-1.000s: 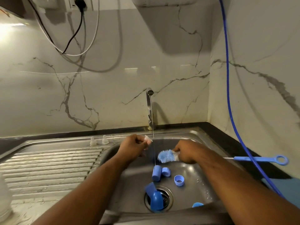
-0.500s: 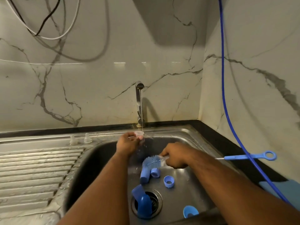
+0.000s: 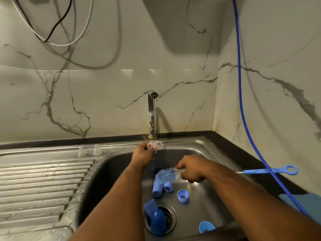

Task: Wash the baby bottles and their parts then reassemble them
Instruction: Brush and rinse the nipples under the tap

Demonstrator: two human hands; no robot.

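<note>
Step (judged): rinsing one small part; most of the washing and all reassembly are not yet done.
Left hand (image 3: 143,154): fingers curled, pinching a clear teat (image 3: 155,145) at the fingertips.
Teat position: right under the thin water stream (image 3: 154,122) from the tap (image 3: 151,108), above the far edge of the sink (image 3: 111,174).
Poor view: the teat is see-through and blurred by water; which end faces up, I cannot tell.
Right hand (image 3: 190,171): fist closed round the brush (image 3: 167,176), just behind the bristles.
Brush axis: roughly left to right; bristle head sticks out left of the right fingers, and the blue handle with its ring runs off to the right, past the forearm.
Key relation: the teat lies up and to the left of the right fingers, near the bristle tip but apart from it. The left hand is the nearer one, already on the teat.
Next move (judged): either the bristle tip rises to meet the teat, or the teat goes left to the two teats (image 3: 88,150) standing on the ledge, well to the left of the left fingers.
Below the fingers: loose blue parts (image 3: 182,196) on the sink floor; a blue bottle (image 3: 156,220) lies over the drain.
Risk: wet, soft teat may slip from the pinch.
</note>
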